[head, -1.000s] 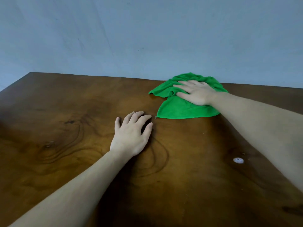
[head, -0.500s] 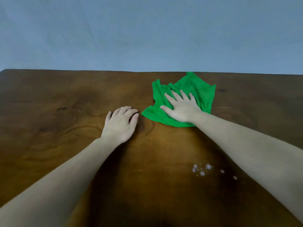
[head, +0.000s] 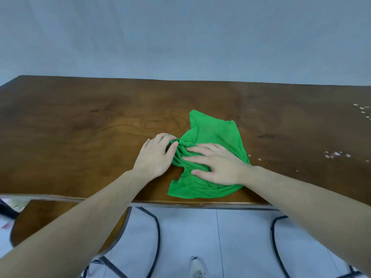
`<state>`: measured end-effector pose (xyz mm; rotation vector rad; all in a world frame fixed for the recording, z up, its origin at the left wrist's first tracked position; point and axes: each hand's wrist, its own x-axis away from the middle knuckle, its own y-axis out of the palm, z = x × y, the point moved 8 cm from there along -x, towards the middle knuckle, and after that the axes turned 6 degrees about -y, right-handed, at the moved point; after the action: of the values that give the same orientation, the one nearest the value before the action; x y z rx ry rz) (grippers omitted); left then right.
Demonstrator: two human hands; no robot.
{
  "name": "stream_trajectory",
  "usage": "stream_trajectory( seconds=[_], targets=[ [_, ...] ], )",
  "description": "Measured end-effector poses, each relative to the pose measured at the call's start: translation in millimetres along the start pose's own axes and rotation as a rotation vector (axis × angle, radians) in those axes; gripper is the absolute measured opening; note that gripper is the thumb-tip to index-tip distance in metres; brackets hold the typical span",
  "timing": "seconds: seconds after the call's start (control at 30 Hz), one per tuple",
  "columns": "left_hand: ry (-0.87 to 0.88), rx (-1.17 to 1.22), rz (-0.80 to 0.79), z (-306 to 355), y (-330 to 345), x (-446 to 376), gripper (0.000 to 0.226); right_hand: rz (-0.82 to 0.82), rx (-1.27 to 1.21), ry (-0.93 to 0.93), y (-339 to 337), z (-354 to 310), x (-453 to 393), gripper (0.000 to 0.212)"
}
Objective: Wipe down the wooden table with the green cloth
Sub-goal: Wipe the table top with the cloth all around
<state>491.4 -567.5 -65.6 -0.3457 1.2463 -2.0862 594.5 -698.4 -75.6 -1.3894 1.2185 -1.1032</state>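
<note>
The green cloth [head: 216,133] lies rumpled on the wooden table [head: 90,125], close to the near edge. My right hand [head: 218,165] rests flat on the cloth's middle, fingers spread and pointing left. My left hand [head: 158,155] sits just left of it, its fingers and thumb pinched on a bunched fold at the cloth's left side. White specks [head: 335,154] dot the tabletop to the right of the cloth, with more specks [head: 362,111] at the far right.
A pale wall stands behind the table's far edge. Below the near edge I see a wooden seat [head: 60,215] at the left, thin black metal legs [head: 156,233], a pale tiled floor and a shoe [head: 197,267].
The cloth and my right hand have come back toward the near edge. My left hand has left the bare wood and pinched the cloth. The view has tipped down.
</note>
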Motion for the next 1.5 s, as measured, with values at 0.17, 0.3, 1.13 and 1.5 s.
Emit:
stream_trajectory(
  seconds=[0.17, 0.3, 1.13, 1.5],
  targets=[
    [0.011, -0.001, -0.018, 6, 1, 30, 0.04, -0.045, 0.016, 0.265, 9, -1, 25, 0.077],
    [0.025, 0.018, -0.014, 11, 1, 44, 0.039, -0.037, 0.068, 0.22, 16, -39, 41, 0.078],
    [0.036, -0.196, -0.065, 63, 48, -4, 0.045, -0.084, 0.073, 0.113, -4, 73, 87, 0.069],
    [-0.109, -0.207, -0.072, 101, 82, -115, 0.05, -0.094, 0.102, 0.114, -27, 230, -18, 0.065]
  ],
)
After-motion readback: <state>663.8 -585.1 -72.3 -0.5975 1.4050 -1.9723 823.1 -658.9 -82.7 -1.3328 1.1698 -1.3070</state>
